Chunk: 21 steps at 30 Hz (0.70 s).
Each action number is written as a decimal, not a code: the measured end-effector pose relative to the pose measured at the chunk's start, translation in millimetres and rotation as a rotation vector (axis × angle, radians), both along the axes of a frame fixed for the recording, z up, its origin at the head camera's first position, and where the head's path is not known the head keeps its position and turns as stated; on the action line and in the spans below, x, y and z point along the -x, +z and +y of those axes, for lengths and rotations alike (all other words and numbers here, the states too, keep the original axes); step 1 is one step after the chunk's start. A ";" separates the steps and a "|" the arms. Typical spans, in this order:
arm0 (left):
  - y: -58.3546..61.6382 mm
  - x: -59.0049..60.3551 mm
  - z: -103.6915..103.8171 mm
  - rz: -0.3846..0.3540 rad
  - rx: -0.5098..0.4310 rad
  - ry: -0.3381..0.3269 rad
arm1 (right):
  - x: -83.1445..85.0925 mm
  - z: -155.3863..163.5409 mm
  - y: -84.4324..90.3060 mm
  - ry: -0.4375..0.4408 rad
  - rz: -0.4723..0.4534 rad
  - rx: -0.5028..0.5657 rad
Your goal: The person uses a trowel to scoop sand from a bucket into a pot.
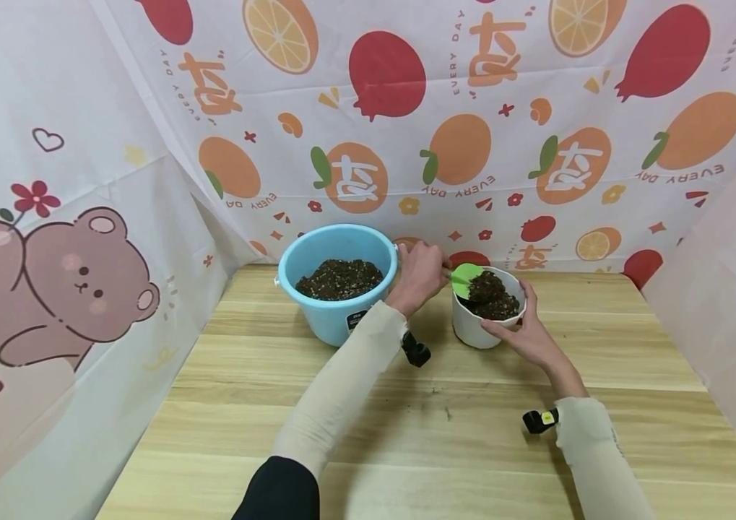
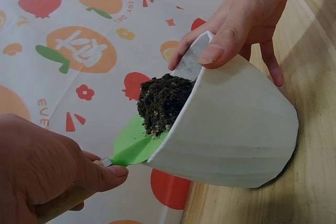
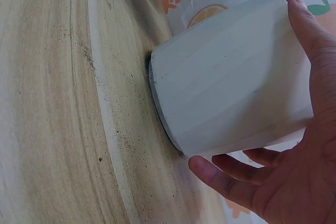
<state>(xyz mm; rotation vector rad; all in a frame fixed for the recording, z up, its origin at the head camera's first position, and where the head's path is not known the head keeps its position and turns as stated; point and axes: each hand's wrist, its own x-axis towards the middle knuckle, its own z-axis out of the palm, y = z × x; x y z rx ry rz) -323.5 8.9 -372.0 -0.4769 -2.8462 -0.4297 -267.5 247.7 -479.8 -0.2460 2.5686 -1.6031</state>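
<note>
Left hand (image 1: 418, 274) gripping a wood-handled green trowel (image 1: 464, 280) of clumpy soil (image 1: 488, 290) over the faceted white pot (image 1: 474, 332), right hand (image 1: 531, 338) clasping the pot, round blue bucket (image 1: 323, 318) left of it.

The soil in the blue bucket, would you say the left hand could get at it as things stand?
Probably yes: the left hand, holding the green trowel, is beside the blue bucket, whose open top leaves the soil uncovered. The trowel, over the white pot, would need swinging round.
</note>
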 end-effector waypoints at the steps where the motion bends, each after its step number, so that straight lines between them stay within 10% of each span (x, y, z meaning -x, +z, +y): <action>1: -0.3 0.0 0.4 0.005 -0.003 0.000 | 0.1 0.0 0.1 -0.001 0.001 0.000; 21: -2.3 -4.0 2.5 0.052 -0.004 0.004 | 1.0 -0.5 -0.4 -0.007 -0.001 -0.002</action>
